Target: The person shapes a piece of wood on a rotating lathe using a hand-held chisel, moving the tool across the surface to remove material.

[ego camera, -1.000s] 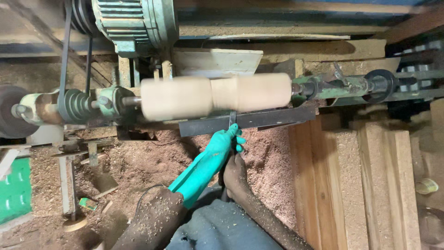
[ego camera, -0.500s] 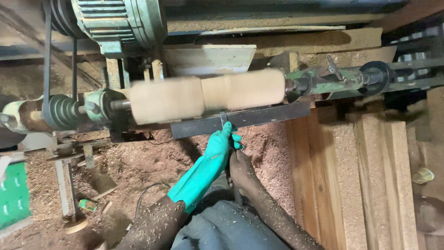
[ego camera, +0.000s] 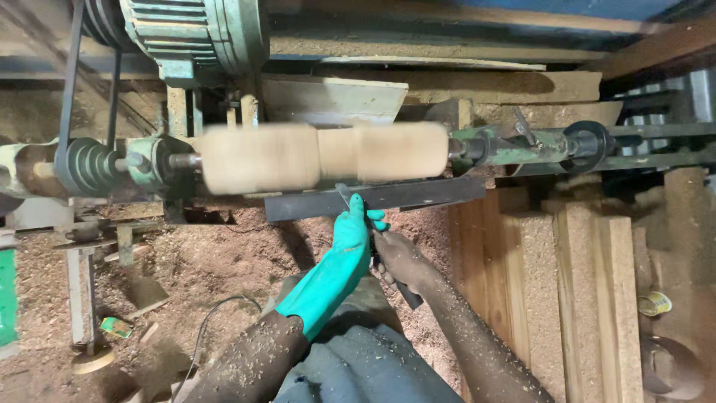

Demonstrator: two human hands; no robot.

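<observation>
A pale wooden cylinder spins, blurred, between the lathe's headstock and tailstock; a narrower groove is cut near its middle. Below it runs a dark metal tool rest. My left hand, in a green rubber glove, presses a turning chisel onto the rest, its tip at the groove. My right hand, bare and dusted with shavings, grips the chisel's dark handle behind the glove.
A green motor with a drive belt sits above left, feeding a stepped pulley. Sawdust covers the ground below. Stacked wooden planks stand at the right. A black cable lies in the sawdust.
The view has shifted slightly; both hands stay on the chisel at the groove, and the cylinder keeps spinning.
</observation>
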